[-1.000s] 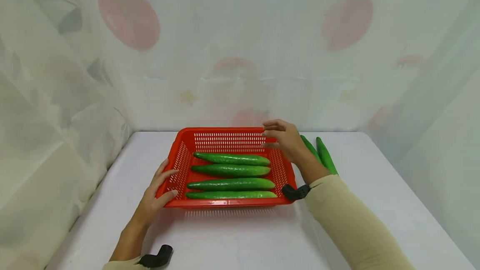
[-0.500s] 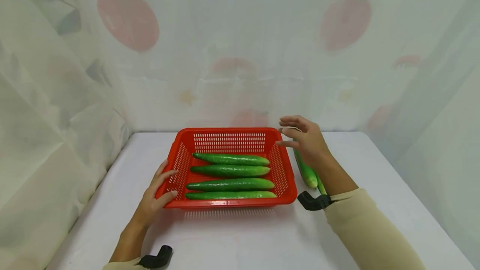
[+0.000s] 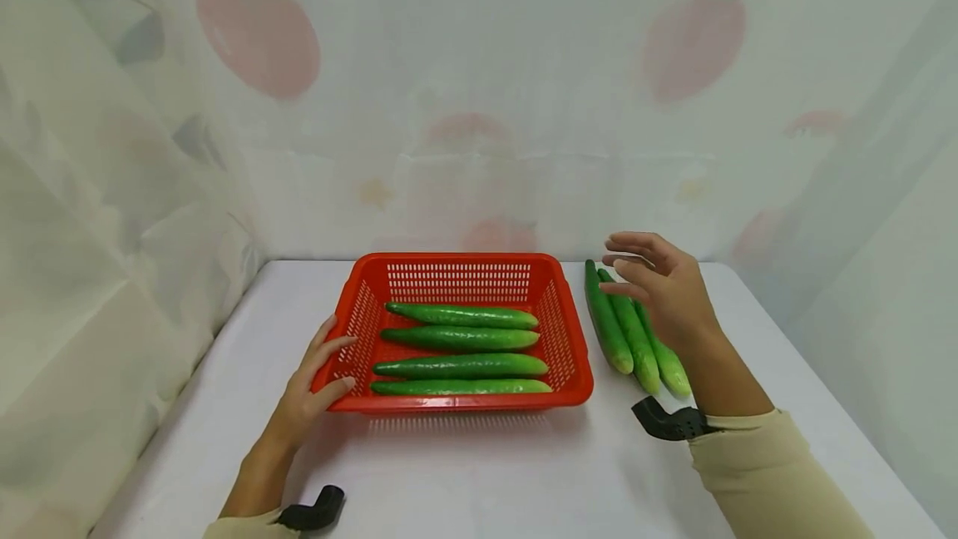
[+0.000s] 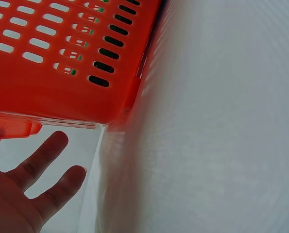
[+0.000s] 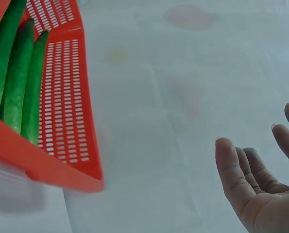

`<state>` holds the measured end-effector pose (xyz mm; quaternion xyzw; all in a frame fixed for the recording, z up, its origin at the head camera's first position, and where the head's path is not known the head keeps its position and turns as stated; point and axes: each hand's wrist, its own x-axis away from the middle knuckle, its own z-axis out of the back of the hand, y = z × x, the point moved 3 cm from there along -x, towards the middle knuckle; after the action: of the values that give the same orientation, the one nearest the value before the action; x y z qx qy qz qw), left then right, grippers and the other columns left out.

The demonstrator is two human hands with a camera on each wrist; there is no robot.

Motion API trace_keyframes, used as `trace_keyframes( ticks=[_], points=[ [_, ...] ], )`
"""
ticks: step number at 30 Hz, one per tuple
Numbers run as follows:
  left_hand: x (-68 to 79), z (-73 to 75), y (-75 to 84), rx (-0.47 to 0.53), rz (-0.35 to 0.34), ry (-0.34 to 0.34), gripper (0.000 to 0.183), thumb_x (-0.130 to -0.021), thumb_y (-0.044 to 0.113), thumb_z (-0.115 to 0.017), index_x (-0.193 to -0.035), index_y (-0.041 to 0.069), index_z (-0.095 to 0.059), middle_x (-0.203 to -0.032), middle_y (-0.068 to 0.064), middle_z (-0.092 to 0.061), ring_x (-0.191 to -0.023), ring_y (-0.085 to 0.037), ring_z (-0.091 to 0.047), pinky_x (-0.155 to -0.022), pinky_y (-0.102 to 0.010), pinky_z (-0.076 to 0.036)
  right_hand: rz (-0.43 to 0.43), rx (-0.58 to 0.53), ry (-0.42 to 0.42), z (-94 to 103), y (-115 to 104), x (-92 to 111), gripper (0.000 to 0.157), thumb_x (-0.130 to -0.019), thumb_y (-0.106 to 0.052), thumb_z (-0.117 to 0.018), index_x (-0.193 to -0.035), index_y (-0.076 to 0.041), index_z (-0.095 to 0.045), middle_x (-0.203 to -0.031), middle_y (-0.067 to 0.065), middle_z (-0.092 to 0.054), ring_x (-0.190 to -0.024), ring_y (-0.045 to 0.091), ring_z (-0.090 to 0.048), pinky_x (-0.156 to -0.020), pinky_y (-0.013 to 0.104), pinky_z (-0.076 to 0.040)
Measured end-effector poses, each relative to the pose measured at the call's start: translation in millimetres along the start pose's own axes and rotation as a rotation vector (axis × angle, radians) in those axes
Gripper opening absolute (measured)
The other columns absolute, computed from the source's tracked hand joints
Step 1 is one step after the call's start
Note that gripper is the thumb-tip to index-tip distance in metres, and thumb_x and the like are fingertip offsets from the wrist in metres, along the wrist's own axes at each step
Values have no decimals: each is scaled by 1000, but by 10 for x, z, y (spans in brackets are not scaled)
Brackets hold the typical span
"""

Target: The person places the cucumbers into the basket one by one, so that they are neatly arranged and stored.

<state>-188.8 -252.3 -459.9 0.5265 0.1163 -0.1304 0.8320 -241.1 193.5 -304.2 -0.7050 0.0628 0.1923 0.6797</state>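
Observation:
A red plastic basket (image 3: 456,403) with slotted walls stands on the white table. Several cucumbers (image 3: 460,367) lie crosswise inside it, side by side. My left hand (image 3: 303,393) rests at the basket's left rim, thumb and one finger reaching over it; the left wrist view has two straight, spread fingers (image 4: 49,158) outside the wall. To the right of the basket, three cucumbers (image 3: 608,318) lie on the table, pointing away from me. Over them hovers my right hand (image 3: 669,294), its fingers loosely bent and nothing in its grasp. It partly covers the rightmost cucumber (image 3: 669,364).
A pale cloth backdrop (image 3: 479,106) with faded fruit prints rises behind the table (image 3: 464,481). Draped sheeting (image 3: 112,231) borders the left side, and another pale wall (image 3: 883,314) stands on the right. Each wrist wears a black mount (image 3: 674,421).
My right hand has moved right, from over the basket's right end to above the loose cucumbers, uncovering more of them. The left hand and the basket stay put.

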Motion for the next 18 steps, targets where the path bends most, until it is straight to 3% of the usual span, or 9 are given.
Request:
trace_keyframes(
  ticks=[18],
  points=[
    [5, 5, -3, -8, 7, -1, 49, -87, 10, -58, -135, 9, -52, -159, 1, -13, -137, -30, -22, -93, -17, -31, 120, -1, 66, 346, -102, 305, 34, -94, 3, -57, -127, 10, -52, -122, 16, -56, -109, 27, -55, -81, 32, -51]
  ],
)
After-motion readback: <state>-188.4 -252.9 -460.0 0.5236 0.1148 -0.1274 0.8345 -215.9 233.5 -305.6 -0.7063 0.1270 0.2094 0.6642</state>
